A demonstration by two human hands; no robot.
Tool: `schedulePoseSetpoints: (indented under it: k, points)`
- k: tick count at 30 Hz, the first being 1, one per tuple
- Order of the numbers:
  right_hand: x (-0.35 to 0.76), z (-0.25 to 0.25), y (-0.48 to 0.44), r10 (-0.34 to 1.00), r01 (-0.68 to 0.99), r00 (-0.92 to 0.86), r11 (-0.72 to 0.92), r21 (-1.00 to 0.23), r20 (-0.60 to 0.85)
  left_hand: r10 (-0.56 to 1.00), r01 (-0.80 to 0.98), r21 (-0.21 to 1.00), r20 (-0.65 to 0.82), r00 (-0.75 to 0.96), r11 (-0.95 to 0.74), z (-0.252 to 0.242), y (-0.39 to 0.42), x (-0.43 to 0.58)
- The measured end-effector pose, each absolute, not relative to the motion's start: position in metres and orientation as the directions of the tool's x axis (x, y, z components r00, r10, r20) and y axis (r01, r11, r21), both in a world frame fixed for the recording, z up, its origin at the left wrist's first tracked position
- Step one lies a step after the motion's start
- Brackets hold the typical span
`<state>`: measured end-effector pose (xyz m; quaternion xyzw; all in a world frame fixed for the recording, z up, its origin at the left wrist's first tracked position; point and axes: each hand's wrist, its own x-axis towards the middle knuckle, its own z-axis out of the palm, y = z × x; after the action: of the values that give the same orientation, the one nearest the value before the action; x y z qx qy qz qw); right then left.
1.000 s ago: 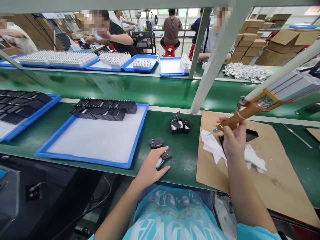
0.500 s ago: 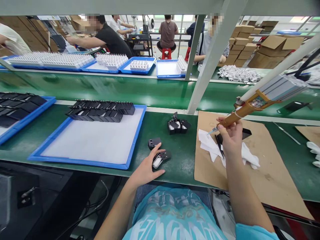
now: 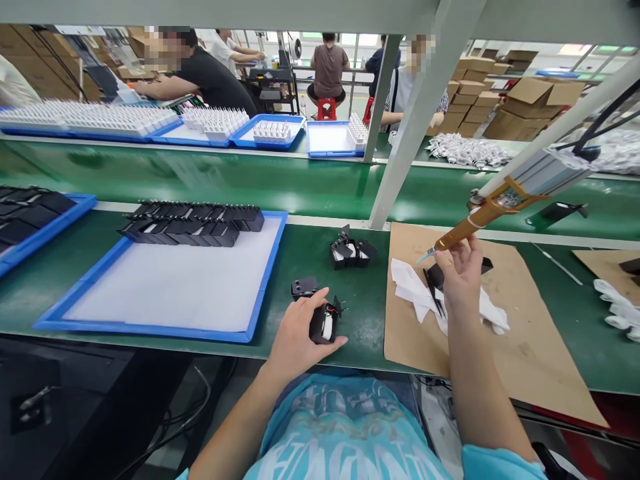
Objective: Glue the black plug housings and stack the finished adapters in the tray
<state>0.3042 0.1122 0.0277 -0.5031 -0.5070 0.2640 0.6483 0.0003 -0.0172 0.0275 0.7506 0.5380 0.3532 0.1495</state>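
My left hand (image 3: 295,337) is wrapped round the sides of a small black plug-adapter case (image 3: 327,325), thumb at the near end. The case's pronged lid stands raised, and white parts and a red wire show inside. Just behind it lies another black adapter (image 3: 303,287). My right hand (image 3: 463,273) grips an amber dispensing gun (image 3: 463,229) with a thin pale-blue nozzle tip, held at a slant above the cardboard. Under that hand are black tweezers (image 3: 434,293), white cloth (image 3: 413,283) and a black case partly hidden by the fingers.
Several open black adapters (image 3: 351,252) stand together mid-bench. On the left, a blue-rimmed tray (image 3: 254,308) bears rows of black adapters. A slanted post (image 3: 407,133) rises behind the bench. Brown cardboard (image 3: 530,360) covers the right side. People sit beyond the green conveyor (image 3: 240,175).
My left hand has closed round the near adapter case, turning it so that its lid stands up and the inside faces me. The dispensing gun stays in my right hand, over the cardboard.
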Motion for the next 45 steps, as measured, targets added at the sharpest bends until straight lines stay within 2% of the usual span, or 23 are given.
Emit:
schedulePoseSetpoints:
  k: [3,5,7,8,10,11,13,19,24,27,29,34,38,41,43,45]
  points:
    - [0.295,0.026,0.099,0.787,0.305,0.416,0.352,-0.885,0.456,0.923,0.69,0.627,0.344,0.171,-0.362,0.025,-0.017,0.0]
    - [0.281,0.026,0.082,0.76,0.356,0.368,0.417,-0.836,0.536,0.927,0.673,0.646,0.331,0.179,-0.361,0.023,-0.017,0.0]
    - [0.265,0.029,0.064,0.816,0.355,0.104,0.504,-0.788,0.569,0.934,0.649,0.675,0.305,0.188,-0.351,0.023,-0.017,0.001]
    - [0.256,0.031,0.055,0.843,0.354,-0.12,0.53,-0.771,0.525,0.937,0.636,0.69,0.29,0.193,-0.345,0.023,-0.017,0.001]
    - [0.24,0.035,0.041,0.776,0.327,-0.502,0.579,-0.746,0.382,0.941,0.616,0.711,0.266,0.21,-0.339,0.022,-0.016,0.002]
    - [0.234,0.035,0.036,0.728,0.31,-0.604,0.59,-0.746,0.325,0.94,0.611,0.714,0.263,0.218,-0.342,0.022,-0.016,0.002]
    - [0.225,0.035,0.031,0.689,0.293,-0.677,0.577,-0.762,0.261,0.933,0.614,0.703,0.273,0.233,-0.359,0.021,-0.016,0.003]
    - [0.219,0.03,0.03,0.776,0.374,-0.625,0.398,-0.838,0.089,0.925,0.664,0.644,0.281,0.255,-0.379,0.015,-0.014,0.002]
    - [0.223,0.032,0.032,0.677,0.317,-0.733,0.417,-0.852,0.059,0.93,0.647,0.674,0.196,0.311,-0.358,0.011,-0.015,0.0]
    - [0.224,0.029,0.033,0.689,0.334,-0.725,0.387,-0.859,0.029,0.934,0.617,0.716,0.146,0.325,-0.327,0.007,-0.014,-0.001]
    - [0.224,0.026,0.032,0.737,0.359,-0.674,0.394,-0.846,0.058,0.942,0.597,0.747,0.114,0.317,-0.291,0.005,-0.014,-0.002]
    - [0.22,0.023,0.033,0.77,0.349,-0.572,0.54,-0.765,0.283,0.953,0.572,0.787,0.068,0.295,-0.233,-0.002,-0.015,0.0]
    - [0.208,0.022,0.03,0.798,0.299,-0.522,0.502,-0.812,0.301,0.945,0.65,0.687,0.216,0.244,-0.325,-0.01,-0.017,0.007]
    - [0.192,0.021,0.025,0.872,0.336,-0.333,0.466,-0.818,0.359,0.88,0.724,0.538,0.428,0.208,-0.432,-0.017,-0.018,0.017]
    - [0.18,0.021,0.023,0.872,0.427,-0.223,0.49,-0.76,0.436,0.82,0.739,0.471,0.54,0.19,-0.482,-0.022,-0.019,0.024]
    - [0.171,0.023,0.021,0.832,0.536,-0.209,0.536,-0.651,0.513,0.794,0.73,0.479,0.591,0.142,-0.487,-0.025,-0.019,0.029]
